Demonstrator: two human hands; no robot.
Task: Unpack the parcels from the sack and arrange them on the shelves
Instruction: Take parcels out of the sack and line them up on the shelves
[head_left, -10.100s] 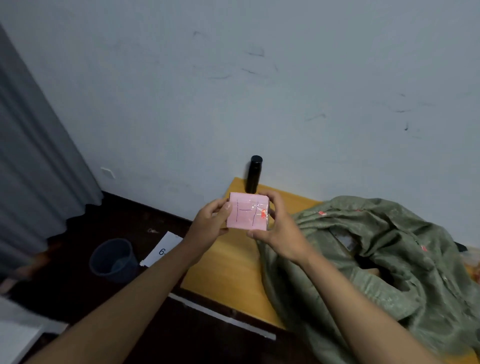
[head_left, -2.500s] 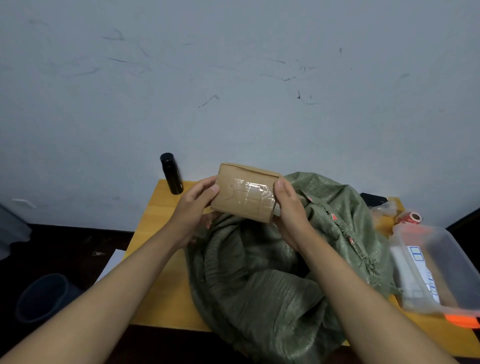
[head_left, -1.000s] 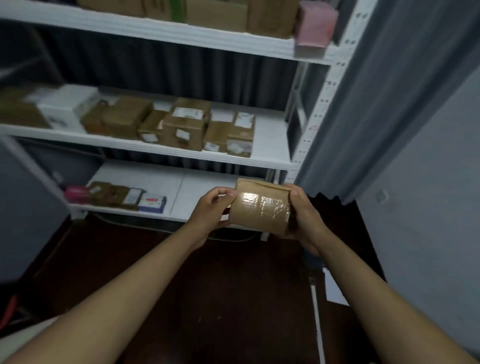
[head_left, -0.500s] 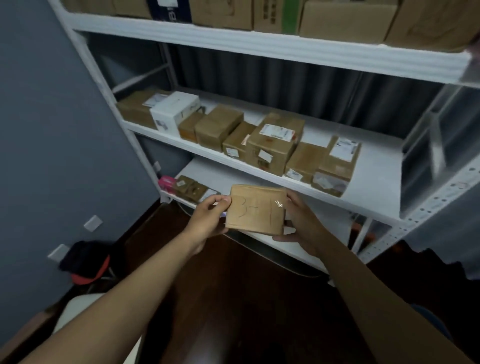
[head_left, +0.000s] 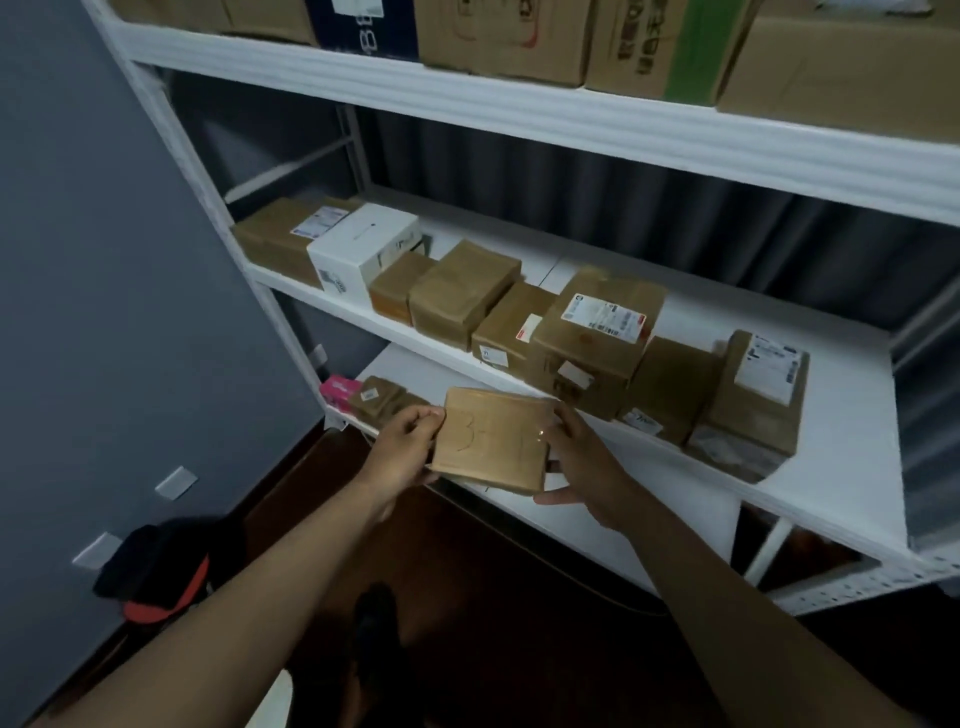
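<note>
Both hands hold one brown parcel (head_left: 491, 439) out in front of the white shelves (head_left: 841, 415) — the left hand (head_left: 402, 449) pinching its left edge, the right hand (head_left: 582, 457) gripping its right edge. It hangs in the air just before the middle shelf's row of taped boxes (head_left: 597, 332), faint handwriting on its face.

Mid shelf (head_left: 852, 415): front edge blocked by row of brown boxes (head_left: 597, 338) + white box (head_left: 363, 249), left corner to near right; bare strip behind row & at right end. Low shelf (head_left: 597, 519): small parcels (head_left: 374, 400) crowd left corner, rest bare.
</note>
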